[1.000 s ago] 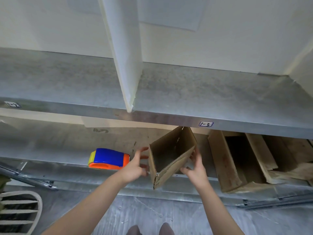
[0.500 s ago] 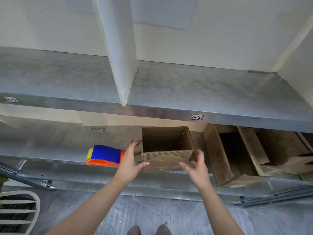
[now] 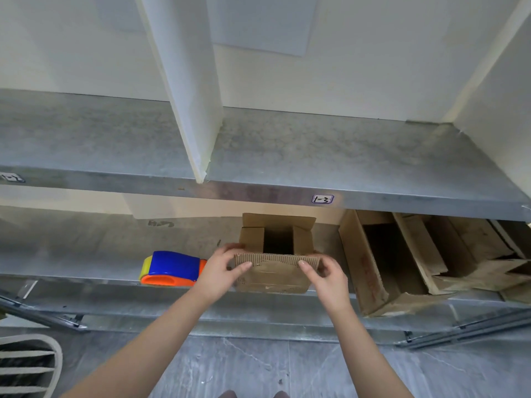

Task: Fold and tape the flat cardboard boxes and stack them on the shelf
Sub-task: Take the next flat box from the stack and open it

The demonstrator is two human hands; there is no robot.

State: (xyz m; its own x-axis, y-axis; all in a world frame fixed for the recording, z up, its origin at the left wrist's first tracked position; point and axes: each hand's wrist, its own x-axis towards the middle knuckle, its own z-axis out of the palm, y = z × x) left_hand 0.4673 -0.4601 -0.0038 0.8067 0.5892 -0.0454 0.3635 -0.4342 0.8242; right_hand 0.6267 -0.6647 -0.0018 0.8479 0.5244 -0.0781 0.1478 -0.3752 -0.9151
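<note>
Head camera looks down past a bare metal upper shelf point(image 3: 316, 156) to the lower shelf point(image 3: 86, 254), and that's where the action is. Both arms are reaching in. The small cardboard box point(image 3: 271, 275) sits at the front of the lower shelf, just under the handwritten "1-3" label point(image 3: 322, 199), with its open side towards the camera. Two side flaps are folded in across the opening with a dark gap between them, the far flap stands up at the back, and the near flap hangs out over the shelf's front edge.

The left hand point(image 3: 221, 271) has its grip clamped on the left end of that near flap, thumb on the face and fingers curled behind the corner. The right hand point(image 3: 327, 278) mirrors it at the right end, its grip pinching the flap with the thumb on top. Whether the box's weight is on the shelf or in the hands, I cannot tell.

Just beside the left hand lies a blue, yellow and orange tape dispenser point(image 3: 172, 267), on its side on the same shelf. To the right, apart from the right hand, larger open boxes point(image 3: 373, 259) lean together with loose flaps. A white divider point(image 3: 189, 96) splits the upper shelf. Grey floor point(image 3: 258, 366) below.
</note>
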